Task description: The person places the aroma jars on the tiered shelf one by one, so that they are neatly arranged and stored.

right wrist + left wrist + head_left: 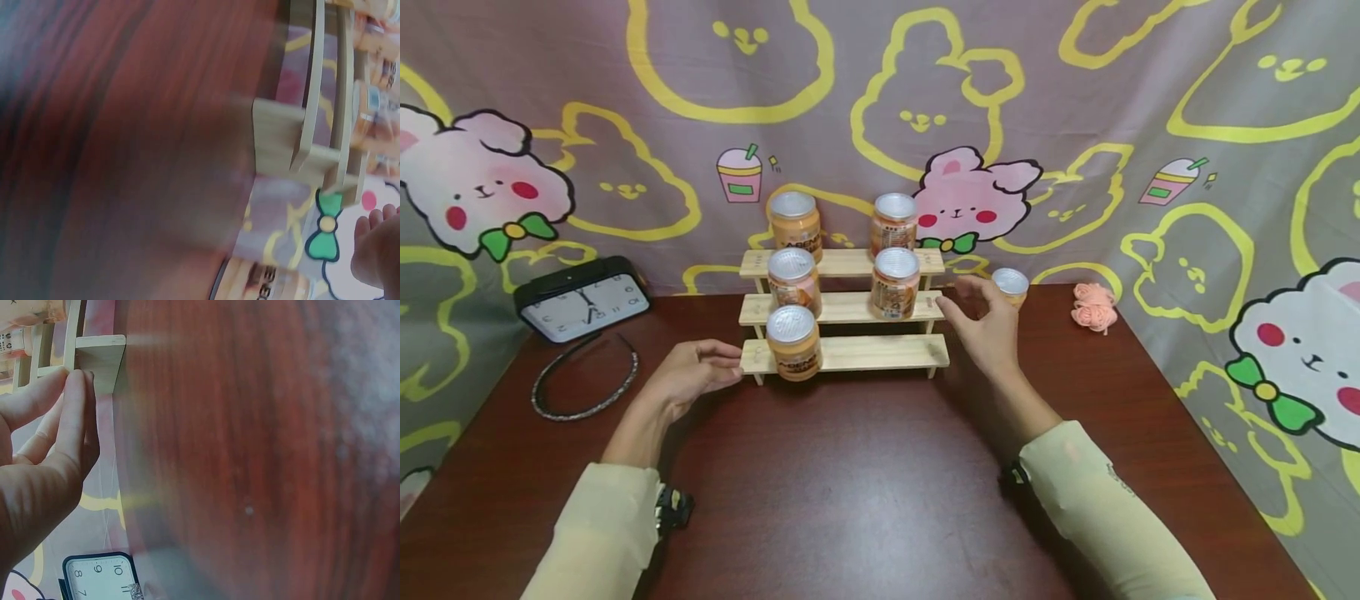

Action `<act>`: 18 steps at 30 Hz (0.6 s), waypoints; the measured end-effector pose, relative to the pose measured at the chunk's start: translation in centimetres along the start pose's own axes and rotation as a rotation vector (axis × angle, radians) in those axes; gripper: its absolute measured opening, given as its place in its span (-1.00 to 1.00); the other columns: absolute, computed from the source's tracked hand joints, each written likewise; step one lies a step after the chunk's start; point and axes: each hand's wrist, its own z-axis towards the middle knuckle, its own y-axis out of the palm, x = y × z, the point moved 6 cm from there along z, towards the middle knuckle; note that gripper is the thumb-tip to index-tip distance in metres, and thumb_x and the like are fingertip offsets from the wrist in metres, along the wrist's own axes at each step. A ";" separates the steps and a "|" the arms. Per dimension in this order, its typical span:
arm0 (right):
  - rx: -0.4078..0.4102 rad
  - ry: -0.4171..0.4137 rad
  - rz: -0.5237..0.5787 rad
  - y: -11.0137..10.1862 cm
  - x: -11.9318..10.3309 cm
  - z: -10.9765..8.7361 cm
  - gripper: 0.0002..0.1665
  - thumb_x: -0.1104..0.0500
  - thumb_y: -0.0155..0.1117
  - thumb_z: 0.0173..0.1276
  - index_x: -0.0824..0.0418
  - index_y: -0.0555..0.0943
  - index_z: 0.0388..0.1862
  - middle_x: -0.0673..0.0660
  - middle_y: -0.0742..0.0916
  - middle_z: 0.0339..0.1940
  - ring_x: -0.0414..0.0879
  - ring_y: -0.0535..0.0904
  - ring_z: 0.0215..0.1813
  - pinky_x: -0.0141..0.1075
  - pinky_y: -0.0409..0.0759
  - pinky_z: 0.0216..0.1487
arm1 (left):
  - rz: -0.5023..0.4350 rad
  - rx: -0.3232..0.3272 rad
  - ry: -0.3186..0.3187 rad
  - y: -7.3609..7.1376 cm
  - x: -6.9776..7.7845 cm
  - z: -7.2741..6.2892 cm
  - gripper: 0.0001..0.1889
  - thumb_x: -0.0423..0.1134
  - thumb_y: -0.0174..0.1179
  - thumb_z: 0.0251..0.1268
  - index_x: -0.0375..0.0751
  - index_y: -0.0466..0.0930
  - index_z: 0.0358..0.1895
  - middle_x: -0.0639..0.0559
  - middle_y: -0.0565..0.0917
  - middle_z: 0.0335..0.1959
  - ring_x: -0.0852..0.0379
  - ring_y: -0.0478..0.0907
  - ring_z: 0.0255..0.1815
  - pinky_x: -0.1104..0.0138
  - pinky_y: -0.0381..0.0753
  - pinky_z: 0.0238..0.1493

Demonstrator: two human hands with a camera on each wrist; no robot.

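A three-tier wooden display stand (865,352) stands at the back of the table. Lidded orange jars sit on it: a jar (795,223) and another jar (894,223) on top, two more below on the middle tier, and one jar (794,346) on the bottom tier's left. My left hand (692,375) pinches the left end of the bottom board between thumb and fingertips (75,381). Beside the middle tier's right end hangs my right hand (988,329), fingers loosely bent and holding nothing. Behind it a jar (1011,283) on the table is partly hidden.
A black-framed clock (583,302) stands at the back left, with a dark headband (587,412) lying before it. Pink yarn (1093,307) lies at the back right. A patterned curtain (880,83) hangs right behind the table.
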 end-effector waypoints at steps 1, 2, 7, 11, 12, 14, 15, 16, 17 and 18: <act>0.006 0.002 -0.011 -0.4 0.2 0.1 -0.55 0.34 0.56 0.19 0.47 0.64 0.03 0.44 0.70 -0.08 0.26 0.63 -0.03 0.04 0.63 -0.03 | 0.002 0.002 -0.001 0.0 0.0 0.0 -0.54 -0.59 0.15 0.38 -0.69 0.30 0.28 -0.04 0.68 -0.21 0.28 0.66 -0.23 0.36 0.73 -0.04; 0.011 0.007 -0.031 -0.7 0.4 0.3 -0.55 0.31 0.56 0.20 0.45 0.64 0.04 0.42 0.71 -0.08 0.24 0.63 -0.04 -0.02 0.64 -0.05 | 0.004 0.001 -0.001 0.0 0.0 0.0 -0.54 -0.58 0.15 0.38 -0.69 0.30 0.28 -0.03 0.69 -0.21 0.28 0.66 -0.23 0.36 0.73 -0.04; 0.034 0.010 -0.102 -2.2 1.3 1.0 -0.49 0.24 0.57 0.22 0.38 0.65 0.11 0.30 0.72 -0.06 0.18 0.65 -0.06 -0.30 0.65 -0.13 | 0.004 0.003 -0.003 -0.1 0.1 0.0 -0.54 -0.59 0.15 0.37 -0.69 0.31 0.28 -0.03 0.68 -0.21 0.28 0.66 -0.23 0.37 0.73 -0.06; 0.064 0.033 -0.103 -3.2 1.4 1.5 -0.47 0.29 0.56 0.21 0.40 0.63 0.14 0.33 0.71 -0.02 0.22 0.65 -0.05 -0.45 0.65 -0.10 | -0.001 0.006 -0.006 0.0 0.1 0.1 -0.54 -0.60 0.14 0.37 -0.69 0.30 0.28 -0.03 0.68 -0.23 0.28 0.66 -0.22 0.39 0.73 -0.06; 0.070 0.037 -0.099 -3.4 1.5 1.6 -0.47 0.30 0.56 0.20 0.40 0.63 0.14 0.35 0.70 -0.02 0.24 0.64 -0.04 -0.38 0.68 -0.07 | -0.003 0.005 -0.005 0.0 0.1 0.1 -0.54 -0.61 0.14 0.37 -0.69 0.30 0.28 -0.03 0.68 -0.23 0.27 0.66 -0.22 0.39 0.73 -0.07; 0.081 0.056 -0.112 -3.8 1.9 1.9 -0.46 0.31 0.56 0.20 0.41 0.62 0.15 0.36 0.68 0.00 0.22 0.64 -0.01 -0.26 0.71 0.00 | -0.005 0.006 -0.006 0.0 0.1 0.1 -0.54 -0.61 0.14 0.36 -0.69 0.30 0.28 -0.02 0.68 -0.24 0.27 0.66 -0.23 0.39 0.73 -0.07; 0.085 0.055 -0.119 -4.1 2.0 2.0 -0.45 0.30 0.57 0.18 0.41 0.62 0.15 0.36 0.68 -0.01 0.20 0.64 -0.01 -0.15 0.71 0.03 | -0.004 0.006 -0.007 0.0 0.1 0.1 -0.54 -0.61 0.14 0.36 -0.68 0.30 0.28 -0.02 0.68 -0.24 0.28 0.66 -0.22 0.39 0.73 -0.08; 0.091 0.057 -0.129 -4.3 2.8 2.2 -0.43 0.28 0.59 0.18 0.39 0.62 0.16 0.34 0.67 0.01 0.18 0.64 0.01 -0.04 0.70 0.05 | -0.004 0.007 -0.007 0.0 0.1 0.1 -0.54 -0.61 0.14 0.36 -0.68 0.30 0.28 -0.01 0.68 -0.24 0.28 0.65 -0.22 0.40 0.72 -0.07; 0.094 0.057 -0.142 -4.6 2.8 2.2 -0.43 0.26 0.59 0.18 0.40 0.62 0.15 0.32 0.67 0.01 0.16 0.64 0.02 0.06 0.67 0.07 | -0.004 0.005 -0.007 0.0 0.0 0.1 -0.55 -0.61 0.14 0.36 -0.68 0.30 0.27 -0.01 0.68 -0.24 0.28 0.65 -0.22 0.40 0.72 -0.07; 0.097 0.059 -0.154 -4.8 3.0 2.3 -0.42 0.26 0.59 0.18 0.41 0.62 0.16 0.32 0.67 0.02 0.15 0.64 0.03 0.06 0.67 0.07 | -0.003 0.005 -0.007 0.0 0.0 0.1 -0.55 -0.61 0.14 0.36 -0.68 0.30 0.27 -0.01 0.68 -0.24 0.28 0.65 -0.22 0.40 0.72 -0.07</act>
